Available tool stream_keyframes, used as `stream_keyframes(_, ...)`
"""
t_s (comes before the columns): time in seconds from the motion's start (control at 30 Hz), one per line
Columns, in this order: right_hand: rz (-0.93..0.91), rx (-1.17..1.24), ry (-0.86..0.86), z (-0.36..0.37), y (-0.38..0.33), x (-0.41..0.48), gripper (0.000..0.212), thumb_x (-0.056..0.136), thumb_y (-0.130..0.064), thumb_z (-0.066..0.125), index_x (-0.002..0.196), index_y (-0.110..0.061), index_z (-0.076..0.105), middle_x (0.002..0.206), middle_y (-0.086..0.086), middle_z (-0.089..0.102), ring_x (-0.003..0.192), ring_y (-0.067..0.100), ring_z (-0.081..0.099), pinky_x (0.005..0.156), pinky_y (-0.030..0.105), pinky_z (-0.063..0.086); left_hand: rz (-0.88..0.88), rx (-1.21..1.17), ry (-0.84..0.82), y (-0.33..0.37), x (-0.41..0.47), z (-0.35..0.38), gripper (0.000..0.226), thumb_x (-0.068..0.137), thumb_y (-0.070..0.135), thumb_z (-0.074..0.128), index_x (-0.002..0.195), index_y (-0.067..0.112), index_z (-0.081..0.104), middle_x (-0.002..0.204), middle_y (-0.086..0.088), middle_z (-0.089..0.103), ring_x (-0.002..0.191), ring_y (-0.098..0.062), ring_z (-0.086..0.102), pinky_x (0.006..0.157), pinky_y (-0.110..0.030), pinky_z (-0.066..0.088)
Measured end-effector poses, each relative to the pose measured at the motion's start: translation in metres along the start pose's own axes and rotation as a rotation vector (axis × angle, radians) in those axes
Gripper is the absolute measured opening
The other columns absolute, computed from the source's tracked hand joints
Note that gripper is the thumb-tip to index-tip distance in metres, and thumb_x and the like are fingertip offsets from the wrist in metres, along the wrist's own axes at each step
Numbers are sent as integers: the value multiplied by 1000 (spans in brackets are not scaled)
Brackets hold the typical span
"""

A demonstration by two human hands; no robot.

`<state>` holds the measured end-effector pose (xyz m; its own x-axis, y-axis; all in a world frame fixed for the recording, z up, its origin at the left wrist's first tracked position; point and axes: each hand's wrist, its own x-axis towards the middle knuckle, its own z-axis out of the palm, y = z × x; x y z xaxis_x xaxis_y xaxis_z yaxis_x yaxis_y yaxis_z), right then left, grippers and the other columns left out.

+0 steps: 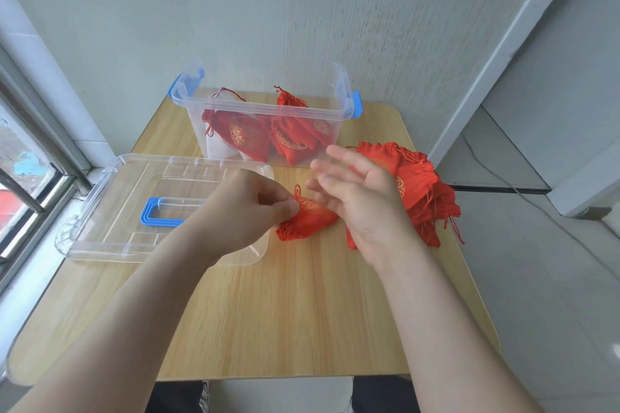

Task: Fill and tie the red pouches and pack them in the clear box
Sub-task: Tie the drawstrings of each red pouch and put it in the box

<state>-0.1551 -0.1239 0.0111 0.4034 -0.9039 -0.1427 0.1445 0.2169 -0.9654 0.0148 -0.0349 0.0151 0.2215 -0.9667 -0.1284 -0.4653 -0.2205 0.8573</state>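
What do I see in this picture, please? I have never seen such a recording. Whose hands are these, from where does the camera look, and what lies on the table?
There is no machine here: a person works with two bare hands. The single picture comes from a camera worn on the person's head, looking forward and down.

On the wooden table stands a clear box with blue latches. It is open and has several packed pouches inside. Its lid, with a blue handle, lies flat to the left. A pile of pouches lies on the right.

The left hand pinches one red pouch that rests on the table in the middle. The right hand is open beside it, fingers spread, holding nothing; it looks blurred.
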Motion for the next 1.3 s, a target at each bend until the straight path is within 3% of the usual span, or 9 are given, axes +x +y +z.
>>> stream_keyframes(0.13,-229,-510,-34,1,1,-4,20,89,-6,81,99,-23,81,93,-7,81,87,9,78,81,26,62,-2,-90,89,-1,1,1,19,100,18,71,85,15,82,68,-4,73,59,-4,57,61,-17,46)
stream_keyframes(0.3,-378,-832,-88,6,9,-10,31,80,-11,89,108,-21,81,86,-15,76,72,0,72,70,12,56,-18,-126,107,0,1,1,16,100,15,71,89,14,82,68,0,76,55,1,59,53,-9,42)
stream_keyframes(0.4,-417,-883,-126,6,8,-10,27,82,-10,89,106,-22,83,81,-21,71,78,-1,70,70,9,53,-23,-126,96,1,0,2,18,101,14,70,87,12,82,64,5,73,50,2,57,51,-8,41)
stream_keyframes(0.57,-538,-931,-81,8,12,-5,16,86,-6,84,97,-18,84,83,-9,79,77,4,72,72,20,57,-39,-123,76,1,0,0,20,102,17,69,88,16,83,69,5,75,58,4,60,56,-7,44)
stream_keyframes(0.73,-499,-893,-58,9,12,-6,15,84,-6,84,91,-19,81,74,-14,73,71,2,70,64,13,55,-56,-135,109,1,0,2,17,101,16,71,89,15,83,72,-1,76,54,3,58,52,-8,42)
stream_keyframes(0.93,-492,-889,-86,11,11,-8,20,80,-14,91,96,-22,83,76,-16,71,74,5,69,70,19,57,-94,-192,137,3,0,2,15,100,12,71,92,6,82,54,9,67,41,3,52,44,-6,37)
stream_keyframes(1.1,-593,-962,-71,11,14,-7,17,84,-13,87,95,-27,85,78,-9,71,72,9,64,71,33,55,-101,-194,88,3,0,-1,15,99,20,73,90,17,85,71,3,76,59,2,61,67,-15,51)
stream_keyframes(1.2,-619,-990,-43,11,15,-6,16,87,-11,83,94,-25,86,77,-8,74,71,11,64,69,37,55,-96,-188,95,4,0,2,15,100,12,71,93,10,84,63,9,71,47,3,54,51,-5,40)
stream_keyframes(1.3,-621,-990,-4,14,16,-9,21,86,-5,77,92,-23,86,75,-6,77,65,15,65,63,38,55,-83,-127,118,8,-3,8,15,97,7,73,87,12,83,68,8,76,57,3,63,61,-8,45)
